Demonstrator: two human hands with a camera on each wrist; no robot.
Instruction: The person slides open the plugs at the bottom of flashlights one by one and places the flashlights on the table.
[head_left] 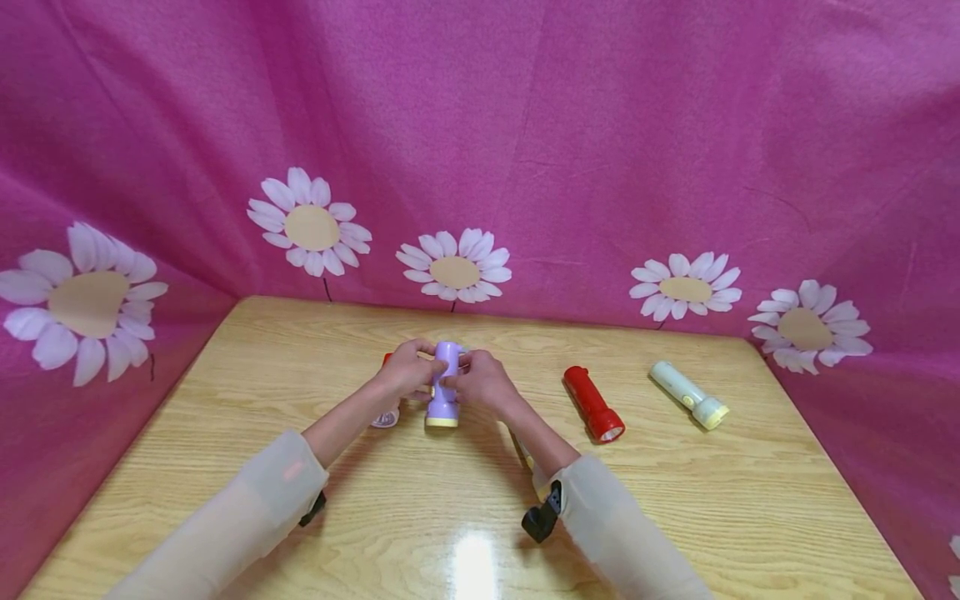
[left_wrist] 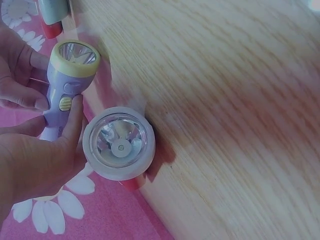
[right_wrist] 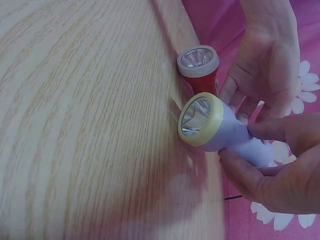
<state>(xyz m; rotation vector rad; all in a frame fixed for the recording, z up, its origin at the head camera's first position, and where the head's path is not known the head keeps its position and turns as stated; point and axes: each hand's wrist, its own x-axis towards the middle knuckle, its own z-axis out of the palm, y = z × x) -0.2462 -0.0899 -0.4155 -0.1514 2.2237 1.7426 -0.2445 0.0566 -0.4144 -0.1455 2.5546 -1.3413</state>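
A purple flashlight [head_left: 444,392] with a yellow rim stands out between both hands, its lens end toward the near side. In the left wrist view, the thumb of my left hand [head_left: 405,372] lies beside the yellow switch [left_wrist: 66,103], and the barrel passes between thumb and fingers. My right hand [head_left: 483,382] pinches the barrel from the other side, thumb and fingers around it in the right wrist view. Close by the left hand is a red flashlight with a pale rim [left_wrist: 120,172], partly hidden by that hand in the head view.
Right of the hands lie an all-red flashlight [head_left: 592,404] and a pale green flashlight with a yellow rim [head_left: 686,393]. Another flashlight [head_left: 522,450] is mostly covered by the right forearm. A pink flowered cloth [head_left: 525,167] rises around the wooden table [head_left: 375,533].
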